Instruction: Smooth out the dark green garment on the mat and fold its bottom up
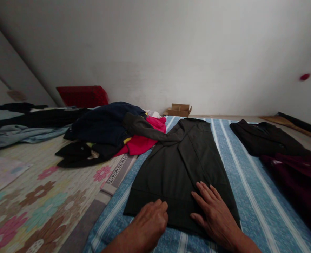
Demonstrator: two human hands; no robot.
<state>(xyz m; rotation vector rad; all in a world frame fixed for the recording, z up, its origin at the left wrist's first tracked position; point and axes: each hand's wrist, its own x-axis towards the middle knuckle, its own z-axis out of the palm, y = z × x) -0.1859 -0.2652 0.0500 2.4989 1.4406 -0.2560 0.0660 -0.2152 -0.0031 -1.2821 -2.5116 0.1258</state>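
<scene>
A dark grey sweatshirt [176, 165] lies flat on a blue striped sheet [239, 182], its right side folded inward and its left sleeve stretched out toward a clothes pile. My left hand [149, 221] rests on the sweatshirt's near hem with fingers curled under, and whether it grips the hem is hidden. My right hand [214, 212] lies flat on the hem's right part, fingers stretched out and spread.
A pile of navy, black and pink clothes [110, 135] sits to the left. Dark folded garments [289, 154] lie on the right. A floral mat [39, 196] covers the left floor. A small cardboard box [179, 110] and a red cushion [81, 96] stand by the wall.
</scene>
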